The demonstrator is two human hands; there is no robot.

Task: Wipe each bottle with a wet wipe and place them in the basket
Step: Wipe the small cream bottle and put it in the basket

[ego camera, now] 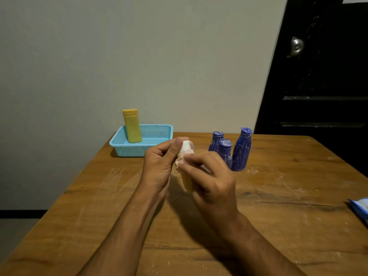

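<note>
Above the middle of the wooden table (278, 196), both hands hold a small pale-yellow bottle (187, 181) with a white cap (186, 146). Its long axis runs nearly upright, cap pointing up and away toward the wall. The left hand (159, 168) curls around the cap end, thumb against it. The right hand (215, 182) grips the body through a crumpled wet wipe (180, 162). A yellow bottle (131, 125) stands upright in the blue basket (129, 150) at the far left corner. Three blue bottles (231, 150) stand clustered near the far edge. A blue packet (360, 208) lies at the right edge.
</note>
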